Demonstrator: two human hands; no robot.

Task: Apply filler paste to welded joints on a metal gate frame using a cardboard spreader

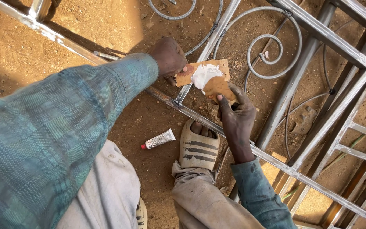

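Left hand (169,57), upper centre of frame: fingers curled down over the left end of a flat tan rectangular board (202,71), pinning it; thumb tip shows at the board's lower left edge. Board lies across a grey metal bar of the scrolled steel gate frame (314,46), which lies flat on the ground.

Blob of white paste (204,74) sits on the board, centre, running toward its lower edge.

Right hand (236,116), centre of frame: fingers closed around a small tan flat scraper piece (219,88), thumb pressed on its lower face. Scraper's upper edge touches the white paste and overlaps the board's lower right corner. Cannot tell how much paste is on the scraper itself.

Both forearms in teal-green woven sleeves; left sleeve (56,127) fills the left half of the frame.

Below the hands, lower centre: beige ribbed slide sandal (199,148) on a foot, toes up against the diagonal grey bar. Just left of the sandal, on reddish-brown dirt (18,59): small white squeeze tube with red cap (159,139), lying flat, apart from both hands.

Frame scrollwork curls upper centre to upper right; straight bars run diagonally to lower right. Dusty grey trousers (106,191) along the bottom edge.
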